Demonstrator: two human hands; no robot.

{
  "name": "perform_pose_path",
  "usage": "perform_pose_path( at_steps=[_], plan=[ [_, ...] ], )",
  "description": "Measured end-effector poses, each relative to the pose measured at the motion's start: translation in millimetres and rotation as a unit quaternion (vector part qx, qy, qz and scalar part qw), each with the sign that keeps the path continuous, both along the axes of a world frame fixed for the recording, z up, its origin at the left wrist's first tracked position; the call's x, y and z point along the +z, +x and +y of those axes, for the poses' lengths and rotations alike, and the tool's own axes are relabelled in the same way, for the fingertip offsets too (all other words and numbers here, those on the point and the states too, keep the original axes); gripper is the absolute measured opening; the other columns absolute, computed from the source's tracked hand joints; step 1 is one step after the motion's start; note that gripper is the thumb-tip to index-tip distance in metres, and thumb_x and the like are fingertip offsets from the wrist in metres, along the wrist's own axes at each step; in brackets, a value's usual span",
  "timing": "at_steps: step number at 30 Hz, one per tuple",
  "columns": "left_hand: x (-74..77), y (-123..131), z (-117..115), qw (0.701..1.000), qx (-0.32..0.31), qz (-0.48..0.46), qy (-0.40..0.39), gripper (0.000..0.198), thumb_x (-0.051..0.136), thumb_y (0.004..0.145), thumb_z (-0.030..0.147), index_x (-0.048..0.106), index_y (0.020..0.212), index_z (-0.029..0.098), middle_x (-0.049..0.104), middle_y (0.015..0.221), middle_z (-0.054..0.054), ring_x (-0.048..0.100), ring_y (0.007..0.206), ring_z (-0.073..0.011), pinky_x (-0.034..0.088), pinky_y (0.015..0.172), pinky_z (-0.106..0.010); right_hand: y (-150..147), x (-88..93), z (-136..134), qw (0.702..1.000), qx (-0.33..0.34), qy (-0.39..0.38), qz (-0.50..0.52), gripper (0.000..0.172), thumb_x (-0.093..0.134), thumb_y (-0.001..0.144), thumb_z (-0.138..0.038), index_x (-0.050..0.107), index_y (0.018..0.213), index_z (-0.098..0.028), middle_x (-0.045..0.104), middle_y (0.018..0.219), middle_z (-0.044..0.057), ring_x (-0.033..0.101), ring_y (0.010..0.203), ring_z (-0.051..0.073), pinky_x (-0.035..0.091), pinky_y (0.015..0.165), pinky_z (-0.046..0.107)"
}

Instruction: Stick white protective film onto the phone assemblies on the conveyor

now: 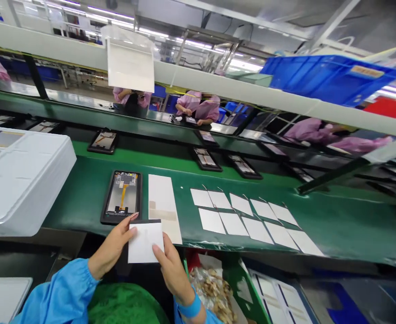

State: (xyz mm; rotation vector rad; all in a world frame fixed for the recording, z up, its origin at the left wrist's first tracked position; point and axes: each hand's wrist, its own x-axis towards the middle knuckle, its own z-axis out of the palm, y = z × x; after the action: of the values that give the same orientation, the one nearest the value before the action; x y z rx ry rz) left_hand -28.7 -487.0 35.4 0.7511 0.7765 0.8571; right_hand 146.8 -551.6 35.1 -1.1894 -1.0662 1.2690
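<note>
Between my two hands I hold a flat white pouch battery with a dark strip along its top edge. My left hand pinches its upper left corner, and my right hand grips the right side, thumb on the face. Just beyond lies an opened tablet with its circuit board and an orange ribbon cable showing. Beside the tablet is a white sheet with a beige strip across it. More white batteries, several with short wires, lie in two rows on the green bench to the right.
A stack of white trays stands at the left. Opened tablets sit along the line behind the bench. Below the bench edge is a green bin of scraps. Overhead, a shelf carries a blue crate. Co-workers in pink sit opposite.
</note>
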Motion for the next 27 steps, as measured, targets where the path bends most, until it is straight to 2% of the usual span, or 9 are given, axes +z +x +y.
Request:
perform_pose_path(
  at_steps=[4,7,10,13,14,16,20,24,27],
  plan=[
    [-14.3,-38,14,1.000,0.010,-0.017,0.019,0.042,0.075,0.080,0.039,0.070,0.119,0.023,0.067,0.117,-0.010,0.061,0.108,-0.0252,0.045,0.098,-0.039,-28,-9.7,21,0.978,0.051,-0.071,0.187,0.046,0.068,0.088,-0.044,0.059,0.126,-0.021,0.070,0.115,0.010,0.065,0.107,0.027,0.053,0.090,0.043],
    [-29.1,-57,18,0.986,0.112,0.038,0.118,0.016,0.074,0.081,0.035,0.075,0.091,0.022,0.061,0.118,-0.007,0.057,0.111,-0.0223,0.045,0.095,-0.032,-52,-14.3,36,0.973,0.060,-0.086,0.208,0.048,0.074,0.084,-0.045,0.060,0.123,-0.021,0.071,0.110,0.009,0.065,0.104,0.027,0.053,0.088,0.043],
    [-38.0,-74,24,0.964,0.141,0.105,0.198,0.023,0.069,0.085,0.035,0.071,0.069,0.019,0.057,0.120,-0.007,0.056,0.111,-0.0222,0.046,0.091,-0.029,-73,-14.3,50,0.970,0.073,-0.106,0.207,0.049,0.074,0.083,-0.046,0.061,0.122,-0.020,0.071,0.108,0.009,0.065,0.104,0.027,0.053,0.087,0.043],
    [-35.1,-87,30,0.962,0.182,0.136,0.153,0.021,0.069,0.084,0.038,0.074,0.099,0.024,0.058,0.121,-0.006,0.060,0.107,-0.0217,0.050,0.086,-0.029,-89,-11.2,63,0.970,0.091,-0.103,0.199,0.052,0.071,0.085,-0.047,0.058,0.127,-0.020,0.071,0.111,0.010,0.065,0.105,0.028,0.053,0.089,0.044],
    [-32.0,-90,32,0.967,0.194,0.122,0.110,0.037,0.071,0.082,0.038,0.068,0.117,0.028,0.060,0.120,-0.006,0.061,0.105,-0.0216,0.051,0.085,-0.030,-91,-9.5,68,0.974,0.094,-0.091,0.185,0.053,0.068,0.087,-0.048,0.056,0.131,-0.020,0.070,0.114,0.010,0.065,0.107,0.028,0.053,0.090,0.045],
    [-24.8,-96,34,0.981,0.179,0.072,0.012,0.064,0.075,0.079,0.038,0.051,0.137,0.030,0.065,0.116,-0.005,0.064,0.102,-0.0223,0.053,0.083,-0.032,-92,-5.2,76,0.986,0.107,-0.057,0.116,0.054,0.060,0.092,-0.048,0.050,0.138,-0.022,0.068,0.120,0.010,0.063,0.111,0.027,0.051,0.096,0.046],
    [-16.6,-117,40,0.988,0.126,0.030,-0.079,0.057,0.081,0.071,0.038,0.062,0.121,0.019,0.072,0.108,-0.010,0.068,0.098,-0.0252,0.055,0.080,-0.032,-76,3.0,102,0.974,0.122,0.003,-0.190,0.045,0.044,0.101,-0.043,0.046,0.143,-0.026,0.066,0.123,0.009,0.064,0.110,0.025,0.049,0.099,0.043],
    [-18.7,-140,55,0.972,0.206,0.077,-0.077,0.062,0.085,0.064,0.042,0.063,0.116,0.016,0.074,0.103,-0.009,0.070,0.092,-0.0242,0.055,0.078,-0.031,-67,-1.4,137,0.869,0.029,0.095,-0.484,0.037,0.054,0.096,-0.040,0.056,0.129,-0.023,0.066,0.103,0.010,0.065,0.093,0.027,0.053,0.085,0.042],
    [-21.7,-149,67,0.966,0.227,0.106,-0.061,0.080,0.086,0.063,0.042,0.053,0.131,0.017,0.074,0.097,-0.006,0.070,0.086,-0.0221,0.055,0.077,-0.031,-72,-12.4,155,0.785,0.037,0.140,-0.603,0.025,0.059,0.093,-0.030,0.059,0.115,-0.018,0.063,0.096,0.011,0.061,0.091,0.027,0.053,0.082,0.042]
  ],
)
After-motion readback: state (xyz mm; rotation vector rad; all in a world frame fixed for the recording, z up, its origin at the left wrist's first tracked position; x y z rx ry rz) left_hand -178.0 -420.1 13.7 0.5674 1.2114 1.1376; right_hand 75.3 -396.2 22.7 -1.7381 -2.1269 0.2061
